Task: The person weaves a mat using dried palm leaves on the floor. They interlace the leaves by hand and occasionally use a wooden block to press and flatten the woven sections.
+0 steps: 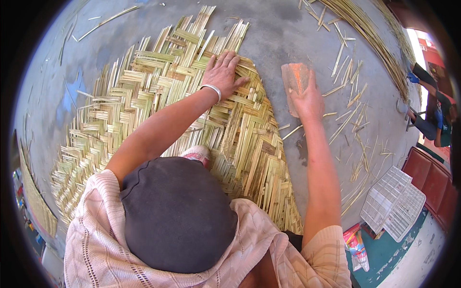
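A large mat (153,101) woven from split, yellow-green cane-like strips lies on the grey floor, its strip ends loose along the far and left sides. My left hand (222,76), with a pale bangle at the wrist, rests flat on the mat near its far right corner, fingers spread. Just beyond the mat's folded right edge, my right hand (309,102) grips a worn reddish brick (293,81) by its right side. The brick is on or just above the floor; I cannot tell which. A pink and white shoe (198,153) is on the mat below my left forearm.
Loose split strips (356,120) litter the floor to the right. A bundle of long strips (372,31) lies at the far right. White plastic crates (389,199) and a colourful packet (356,246) are at the lower right, near a red-brown bench (430,177). Another person's blue-gloved hand (439,117) shows at the right rim.
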{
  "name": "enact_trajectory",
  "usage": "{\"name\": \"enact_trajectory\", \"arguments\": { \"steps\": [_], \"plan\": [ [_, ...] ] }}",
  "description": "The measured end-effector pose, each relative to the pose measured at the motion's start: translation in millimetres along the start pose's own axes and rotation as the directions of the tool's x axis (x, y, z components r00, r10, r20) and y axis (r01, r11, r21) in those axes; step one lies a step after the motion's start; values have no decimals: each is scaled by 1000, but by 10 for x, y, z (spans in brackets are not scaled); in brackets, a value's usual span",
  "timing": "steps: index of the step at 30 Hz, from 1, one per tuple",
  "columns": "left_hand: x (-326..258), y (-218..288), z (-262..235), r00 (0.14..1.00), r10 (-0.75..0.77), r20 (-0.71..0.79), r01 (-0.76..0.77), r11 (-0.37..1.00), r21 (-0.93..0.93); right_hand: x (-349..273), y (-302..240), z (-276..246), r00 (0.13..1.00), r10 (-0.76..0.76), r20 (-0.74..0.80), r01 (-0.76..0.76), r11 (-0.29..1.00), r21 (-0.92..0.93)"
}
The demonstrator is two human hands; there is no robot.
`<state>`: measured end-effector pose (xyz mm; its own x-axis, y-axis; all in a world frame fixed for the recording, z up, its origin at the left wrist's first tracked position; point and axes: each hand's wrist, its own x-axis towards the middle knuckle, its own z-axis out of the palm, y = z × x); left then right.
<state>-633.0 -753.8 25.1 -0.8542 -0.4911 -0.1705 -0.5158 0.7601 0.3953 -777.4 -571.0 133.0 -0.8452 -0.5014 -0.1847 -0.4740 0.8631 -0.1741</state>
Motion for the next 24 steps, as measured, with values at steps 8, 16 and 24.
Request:
{"name": "enact_trajectory", "arguments": {
  "steps": [8, 16, 24],
  "plan": [
    [-23, 51, 98, 998, -5, -67, 8, 999, 51, -222, -39, 13, 1000, 18, -15, -16, 993, 120],
    [-16, -168, 130, 989, 123, -87, -126, 991, -37, -335, -562, -411, 897, -213, -388, 311, 927, 209],
    [-54, -200, 232, 982, 147, -121, -139, 987, 77, -205, -862, 167, 962, -214, 173, 226, 972, -56]
  ]
}}
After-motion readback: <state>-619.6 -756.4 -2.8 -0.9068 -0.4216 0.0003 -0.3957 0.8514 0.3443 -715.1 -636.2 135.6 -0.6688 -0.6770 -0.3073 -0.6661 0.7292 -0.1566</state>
